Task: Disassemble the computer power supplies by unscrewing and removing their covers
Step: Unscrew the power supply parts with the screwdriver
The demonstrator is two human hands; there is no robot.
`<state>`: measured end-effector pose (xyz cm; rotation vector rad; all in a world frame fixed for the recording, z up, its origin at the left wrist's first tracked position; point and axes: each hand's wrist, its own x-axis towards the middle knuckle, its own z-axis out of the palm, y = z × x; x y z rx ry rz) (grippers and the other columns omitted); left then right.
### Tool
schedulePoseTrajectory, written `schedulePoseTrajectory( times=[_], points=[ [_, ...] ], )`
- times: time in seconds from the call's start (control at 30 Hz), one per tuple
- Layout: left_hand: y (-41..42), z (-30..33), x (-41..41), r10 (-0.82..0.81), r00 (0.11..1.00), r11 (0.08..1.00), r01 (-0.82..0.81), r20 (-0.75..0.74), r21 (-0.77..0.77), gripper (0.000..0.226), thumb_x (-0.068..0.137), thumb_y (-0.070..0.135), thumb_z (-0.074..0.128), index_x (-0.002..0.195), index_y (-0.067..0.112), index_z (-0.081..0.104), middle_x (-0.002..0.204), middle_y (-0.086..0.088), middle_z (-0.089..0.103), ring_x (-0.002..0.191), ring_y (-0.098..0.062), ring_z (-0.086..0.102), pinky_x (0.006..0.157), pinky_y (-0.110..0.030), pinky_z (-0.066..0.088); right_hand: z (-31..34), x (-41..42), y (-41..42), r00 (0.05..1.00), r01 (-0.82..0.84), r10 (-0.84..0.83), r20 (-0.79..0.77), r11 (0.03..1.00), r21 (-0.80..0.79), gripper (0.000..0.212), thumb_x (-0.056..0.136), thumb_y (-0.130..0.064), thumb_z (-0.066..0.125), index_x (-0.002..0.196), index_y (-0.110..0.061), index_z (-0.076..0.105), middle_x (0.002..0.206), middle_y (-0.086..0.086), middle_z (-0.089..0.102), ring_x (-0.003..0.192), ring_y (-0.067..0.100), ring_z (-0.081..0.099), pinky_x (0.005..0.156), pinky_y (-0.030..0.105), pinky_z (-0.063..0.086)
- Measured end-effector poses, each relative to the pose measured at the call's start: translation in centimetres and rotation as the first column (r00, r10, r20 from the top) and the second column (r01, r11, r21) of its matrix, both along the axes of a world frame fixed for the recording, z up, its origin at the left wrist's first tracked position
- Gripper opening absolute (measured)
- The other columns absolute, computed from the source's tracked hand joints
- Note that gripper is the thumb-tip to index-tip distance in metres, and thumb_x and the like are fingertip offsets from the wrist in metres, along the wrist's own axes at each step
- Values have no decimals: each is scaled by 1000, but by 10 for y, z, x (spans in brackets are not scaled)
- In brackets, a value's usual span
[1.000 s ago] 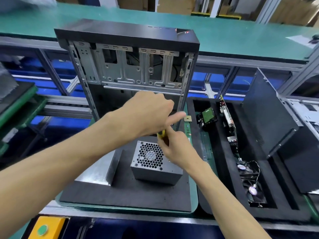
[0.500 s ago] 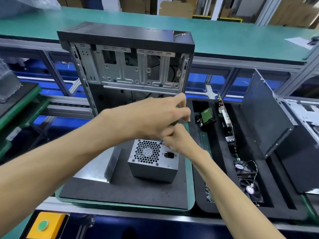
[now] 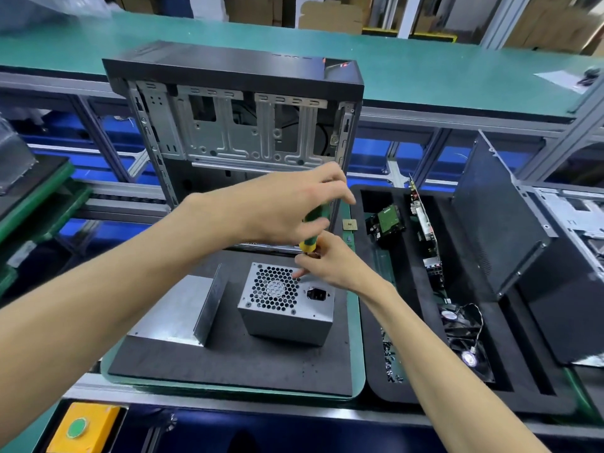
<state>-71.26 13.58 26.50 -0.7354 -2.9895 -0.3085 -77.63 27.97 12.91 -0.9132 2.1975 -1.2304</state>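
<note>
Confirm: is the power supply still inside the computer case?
No, the power supply sits on the black foam mat, in front of the open computer case.

An open computer case (image 3: pixel 235 125) stands behind the mat — beside it, a foam tray (image 3: pixel 376 371) of fans (image 3: pixel 457 325).

I am looking at an electronics teardown line in a factory or workshop. Beyond my fingers (image 3: pixel 340 194) stands a stripped computer case (image 3: pixel 235 119), and past it a long green-matted counter (image 3: pixel 425 70) on grey aluminium framing. Under the fingers a black foam mat (image 3: pixel 228 361) sits in a green tray (image 3: pixel 358 380). To the right of them a black foam tray (image 3: pixel 376 387) holds pulled circuit boards and fans. Blue bins (image 3: pixel 408 155) line the rack below the far counter. Cardboard boxes (image 3: pixel 330 16) are stacked at the back, though blurred. Near my left elbow is what looks like a yellow button box (image 3: pixel 86 426).
</note>
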Motion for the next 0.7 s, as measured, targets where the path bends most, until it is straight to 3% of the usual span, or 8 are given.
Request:
schedulePoseTrajectory(
  times=[0.13, 0.17, 0.3, 0.37, 0.43, 0.5, 0.6, 0.7],
  points=[
    [2, 8, -2, -4, 997, 1000, 5, 71, -10, 29, 93, 16, 58, 120, 24, 66, 113, 5, 53, 96, -17, 55, 83, -33, 45, -3, -3, 4, 998, -1, 3, 58, 999, -44, 21, 95, -7, 63, 88, -25, 56, 71, 1, 50, 72, 17, 77, 66, 24, 55],
    [3, 10, -4, 58, 998, 996, -56, 31, -65, 22, 93, 28, 59, 113, 23, 67, 103, 5, 54, 91, -18, 55, 78, -32, 43, -3, -3, 3, 1000, 13, -11, 29, 999, -49, 12, 96, -14, 67, 94, -22, 58, 71, 2, 51, 63, 11, 72, 63, 20, 54],
    [8, 11, -7, 254, 905, 843, -381, -341, -381, 69, 83, 78, 25, 82, 16, 57, 61, 2, 40, 55, -23, 44, 53, -30, 27, -9, 2, -3, 982, 39, -47, -181, 998, -44, 6, 99, -23, 64, 100, -24, 58, 64, -3, 53, 51, 7, 49, 56, 23, 47],
    [6, 3, -6, 215, 895, 866, -359, -390, -347, 63, 90, 74, 27, 92, 18, 56, 79, -1, 51, 57, -21, 48, 52, -30, 33, -7, 4, -4, 993, 34, -35, -110, 999, -10, 13, 100, -17, 57, 100, -30, 53, 72, 5, 59, 49, 9, 62, 52, 27, 52],
    [4, 1, -3, 116, 975, 970, -152, -187, -190, 33, 96, 53, 47, 111, 25, 57, 115, 3, 50, 78, -19, 58, 63, -38, 49, -6, 1, -3, 999, 27, -26, -26, 999, 45, 19, 100, -14, 55, 92, -30, 48, 76, 11, 57, 56, 15, 73, 53, 27, 52],
    [2, 5, -1, -19, 999, 1000, 19, 33, -17, 20, 95, 33, 57, 114, 29, 61, 123, 9, 48, 91, -15, 58, 75, -41, 52, -4, -2, -1, 1000, 7, -7, 2, 997, 75, 21, 98, -12, 56, 83, -23, 45, 74, 8, 50, 67, 17, 77, 63, 35, 51],
    [8, 6, -2, 44, 997, 979, -54, -56, -198, 15, 95, 37, 53, 95, 26, 63, 91, 7, 57, 78, -18, 58, 64, -35, 44, -1, -3, 0, 998, -62, 63, -19, 996, 61, 26, 93, -5, 58, 76, -15, 42, 69, 5, 45, 72, 19, 78, 69, 45, 58],
    [13, 2, -5, 226, 918, 859, -345, -325, -378, 55, 102, 54, 29, 67, 16, 47, 57, 3, 38, 47, -17, 36, 52, -30, 26, 0, 5, -2, 998, -43, 43, -49, 999, 5, 14, 96, -14, 64, 93, -24, 56, 59, 2, 49, 56, 22, 72, 55, 30, 58]
  ],
)
